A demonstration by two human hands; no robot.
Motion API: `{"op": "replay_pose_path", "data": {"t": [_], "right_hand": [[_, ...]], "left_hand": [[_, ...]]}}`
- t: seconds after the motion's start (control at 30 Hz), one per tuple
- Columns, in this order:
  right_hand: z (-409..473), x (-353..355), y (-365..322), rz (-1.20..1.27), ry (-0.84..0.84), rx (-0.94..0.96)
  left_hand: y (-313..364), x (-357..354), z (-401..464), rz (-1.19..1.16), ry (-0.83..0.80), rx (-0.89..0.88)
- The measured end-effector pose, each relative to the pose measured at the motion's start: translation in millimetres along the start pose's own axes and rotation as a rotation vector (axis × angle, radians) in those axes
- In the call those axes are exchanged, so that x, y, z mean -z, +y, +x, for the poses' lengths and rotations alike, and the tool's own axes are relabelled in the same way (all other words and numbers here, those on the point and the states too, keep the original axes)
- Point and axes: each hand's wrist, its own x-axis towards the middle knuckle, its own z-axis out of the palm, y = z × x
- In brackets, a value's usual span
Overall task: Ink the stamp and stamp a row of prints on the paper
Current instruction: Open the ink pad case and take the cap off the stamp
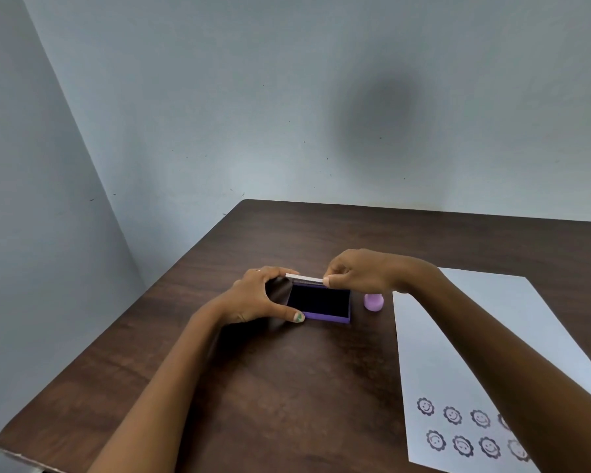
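Observation:
A purple ink pad (325, 307) with a dark inked face lies in the middle of the brown table. My left hand (260, 297) grips its left end, thumb on the front corner. My right hand (359, 271) pinches the raised lid (304, 278), which stands nearly edge-on above the pad's far side. A small lilac stamp (373, 302) stands on the table just right of the pad, untouched. White paper (512, 322) lies at the right; two rows of smiling flower prints (452, 415) mark its near end, partly hidden by my right forearm.
The dark wooden table (287, 387) ends at a left edge and a near-left corner. A pale blue wall rises close behind its far edge.

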Motion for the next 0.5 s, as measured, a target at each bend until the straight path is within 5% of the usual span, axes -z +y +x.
{"op": "replay_pose_path", "data": {"t": [0.5], "right_hand": [[28.8, -1.8, 21.6, 0.082, 0.431, -0.035]], "left_hand": [[-1.5, -0.5, 2.7, -0.022, -0.039, 0.046]]}}
